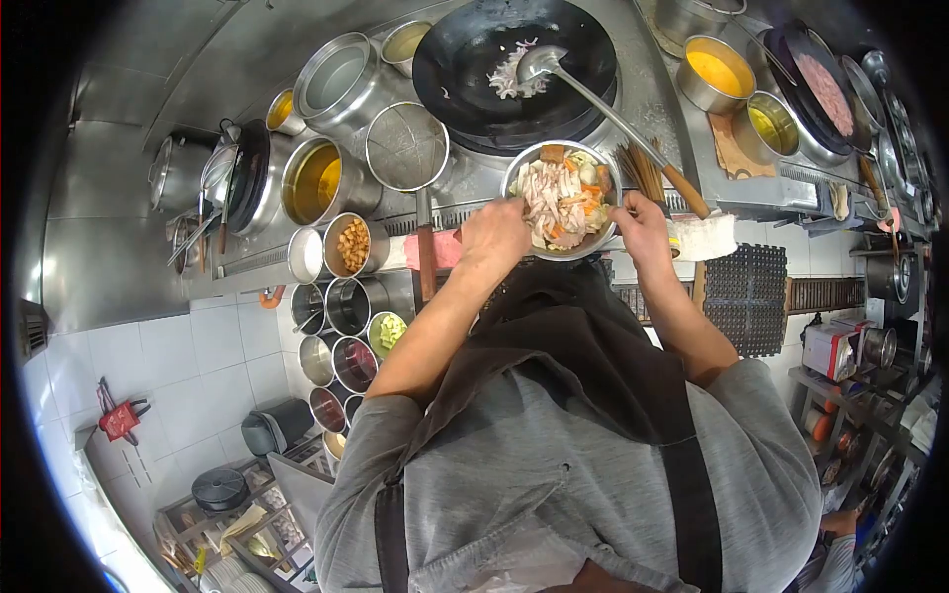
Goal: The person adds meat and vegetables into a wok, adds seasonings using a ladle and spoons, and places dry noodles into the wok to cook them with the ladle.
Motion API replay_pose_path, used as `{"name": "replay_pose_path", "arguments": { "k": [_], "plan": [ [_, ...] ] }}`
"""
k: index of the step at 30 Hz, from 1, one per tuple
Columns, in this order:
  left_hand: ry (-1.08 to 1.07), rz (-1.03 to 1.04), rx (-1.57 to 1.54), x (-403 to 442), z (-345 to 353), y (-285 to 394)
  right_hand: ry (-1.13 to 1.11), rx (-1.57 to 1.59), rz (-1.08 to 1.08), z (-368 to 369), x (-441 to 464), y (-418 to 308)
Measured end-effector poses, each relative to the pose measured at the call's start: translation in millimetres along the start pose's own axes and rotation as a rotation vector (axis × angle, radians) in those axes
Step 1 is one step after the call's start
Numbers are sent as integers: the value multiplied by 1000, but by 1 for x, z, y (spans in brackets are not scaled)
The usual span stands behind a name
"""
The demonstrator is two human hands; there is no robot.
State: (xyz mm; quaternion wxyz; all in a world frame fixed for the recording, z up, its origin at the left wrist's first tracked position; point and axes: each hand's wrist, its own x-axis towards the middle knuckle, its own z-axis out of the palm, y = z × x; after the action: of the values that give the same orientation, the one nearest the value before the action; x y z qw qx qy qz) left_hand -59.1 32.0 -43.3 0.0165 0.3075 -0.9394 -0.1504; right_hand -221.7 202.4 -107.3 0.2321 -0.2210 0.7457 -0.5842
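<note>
A metal bowl [511, 182] filled with sliced meat, cabbage and carrot pieces [563, 203] is between both hands, just below the wok. My left hand [494, 235] has its fingers closed at the bowl's left rim. At the right rim, my right hand [643, 225] pinches the edge. Above the bowl sits a large black wok [455, 74] with sliced onion [514, 74] in it. A ladle [593, 97] rests in the wok, its wooden handle pointing down to the right, close to my right hand.
A strainer [407, 146] lies left of the bowl. Pots of yellow liquid [318, 183] and containers of ingredients [353, 244] stand further left. Bundled bamboo sticks [641, 173] are right of the bowl. More pots [717, 74] stand at the right; another person's arm [842, 522] shows lower right.
</note>
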Motion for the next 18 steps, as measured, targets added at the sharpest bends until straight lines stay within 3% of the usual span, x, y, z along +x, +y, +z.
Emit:
{"name": "replay_pose_path", "arguments": {
  "k": [6,18],
  "plan": [
    [53,161,-147,8,-12,-19,9,167,111,2,0,-1],
    [53,165,-372,7,-52,-18,-20,244,118,-10,1,5]
  ]
}}
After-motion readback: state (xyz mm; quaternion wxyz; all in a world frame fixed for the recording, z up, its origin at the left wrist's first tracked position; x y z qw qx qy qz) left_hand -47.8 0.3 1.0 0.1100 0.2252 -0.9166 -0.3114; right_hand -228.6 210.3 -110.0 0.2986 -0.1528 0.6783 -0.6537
